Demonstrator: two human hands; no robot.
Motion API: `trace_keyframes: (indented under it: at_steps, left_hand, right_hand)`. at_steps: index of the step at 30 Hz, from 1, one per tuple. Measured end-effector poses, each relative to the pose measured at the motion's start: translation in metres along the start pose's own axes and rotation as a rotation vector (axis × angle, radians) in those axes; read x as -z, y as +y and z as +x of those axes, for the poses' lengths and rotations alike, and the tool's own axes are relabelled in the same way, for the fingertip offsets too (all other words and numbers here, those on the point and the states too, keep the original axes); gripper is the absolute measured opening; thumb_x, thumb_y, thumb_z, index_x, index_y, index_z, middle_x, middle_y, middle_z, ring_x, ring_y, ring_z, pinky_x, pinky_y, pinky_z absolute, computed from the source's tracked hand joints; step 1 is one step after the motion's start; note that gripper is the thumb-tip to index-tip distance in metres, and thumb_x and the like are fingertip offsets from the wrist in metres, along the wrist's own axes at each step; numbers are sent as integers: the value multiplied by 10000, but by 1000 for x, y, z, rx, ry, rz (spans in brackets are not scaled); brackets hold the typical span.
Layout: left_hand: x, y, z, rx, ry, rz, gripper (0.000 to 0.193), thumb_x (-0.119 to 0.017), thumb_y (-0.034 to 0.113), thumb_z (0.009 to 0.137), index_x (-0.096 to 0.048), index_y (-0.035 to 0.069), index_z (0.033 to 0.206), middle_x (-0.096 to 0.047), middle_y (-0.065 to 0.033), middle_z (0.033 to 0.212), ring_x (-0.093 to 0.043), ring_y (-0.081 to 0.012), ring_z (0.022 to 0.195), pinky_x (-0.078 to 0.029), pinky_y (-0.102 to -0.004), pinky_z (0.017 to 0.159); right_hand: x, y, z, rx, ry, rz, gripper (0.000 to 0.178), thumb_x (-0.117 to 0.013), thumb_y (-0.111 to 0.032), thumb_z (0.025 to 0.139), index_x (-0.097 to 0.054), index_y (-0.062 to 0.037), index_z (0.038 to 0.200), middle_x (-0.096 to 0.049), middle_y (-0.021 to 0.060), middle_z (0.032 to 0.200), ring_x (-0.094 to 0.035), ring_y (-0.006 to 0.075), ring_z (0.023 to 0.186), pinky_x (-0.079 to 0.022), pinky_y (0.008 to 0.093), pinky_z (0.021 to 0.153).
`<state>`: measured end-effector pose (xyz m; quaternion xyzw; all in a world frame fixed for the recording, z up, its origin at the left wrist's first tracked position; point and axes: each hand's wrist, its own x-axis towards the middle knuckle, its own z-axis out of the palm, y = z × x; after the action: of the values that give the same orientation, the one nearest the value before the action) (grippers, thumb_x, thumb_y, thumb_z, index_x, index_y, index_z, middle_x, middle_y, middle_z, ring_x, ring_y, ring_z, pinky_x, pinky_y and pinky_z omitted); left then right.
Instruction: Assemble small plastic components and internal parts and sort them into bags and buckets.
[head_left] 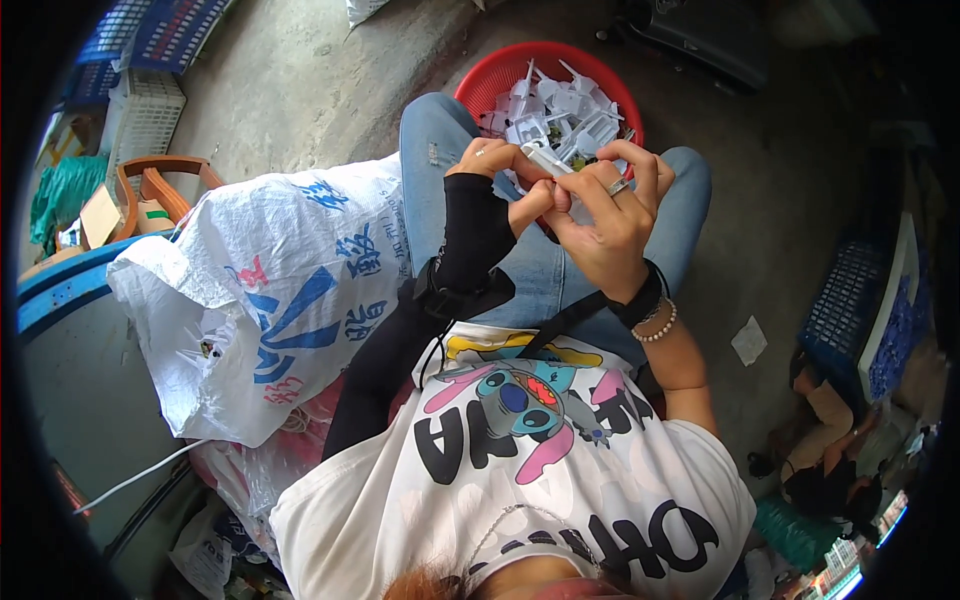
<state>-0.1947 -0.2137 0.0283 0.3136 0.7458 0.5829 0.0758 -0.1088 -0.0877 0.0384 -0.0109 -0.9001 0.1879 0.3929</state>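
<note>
Between my two hands, above my lap, is a small white plastic part (546, 158). My left hand (490, 172), in a black fingerless sleeve, pinches it from the left. The fingers of my right hand (605, 225) close on its right end and underside, the thumb meeting the left thumb. What lies under the fingertips is hidden. Just beyond my hands stands a red plastic basket (478, 80), heaped with white plastic pieces (575, 100) of mixed shapes, some with small dark bits.
A white woven sack (225, 270) with blue print leans at my left, by a blue-edged bin (70, 295). Crates (150, 115) and a brown wooden frame (165, 185) stand at far left. A dark case (700, 40) lies beyond the basket. Another person (830, 440) is at right.
</note>
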Motion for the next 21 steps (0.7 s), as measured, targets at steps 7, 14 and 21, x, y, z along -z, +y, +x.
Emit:
trace_keyframes:
  at_steps: [7,14,21]
  left_hand:
    - [21,-5,6,-174,-293,321,107,-718,99,606,-647,90,686,-632,1,717,-562,-192,768,-411,-322,719]
    - [17,-14,2,-80,-478,175,122,-730,143,567,-637,119,642,-611,52,661,-553,-170,762,-379,-341,725]
    - [-7,-6,-26,-39,-61,226,93,-691,89,589,-633,65,656,-569,-14,649,-532,-200,774,-428,-336,735]
  right_hand:
    - [13,10,-7,254,-226,-18,93,-682,-69,666,-651,-50,752,-607,8,802,-539,206,1005,-335,429,827]
    - [13,11,-21,302,-281,35,81,-679,-81,667,-641,-52,732,-585,9,770,-541,193,1008,-341,434,837]
    - [8,-3,-30,-79,-116,83,155,-729,-72,616,-611,-71,716,-587,13,782,-548,213,974,-325,442,814]
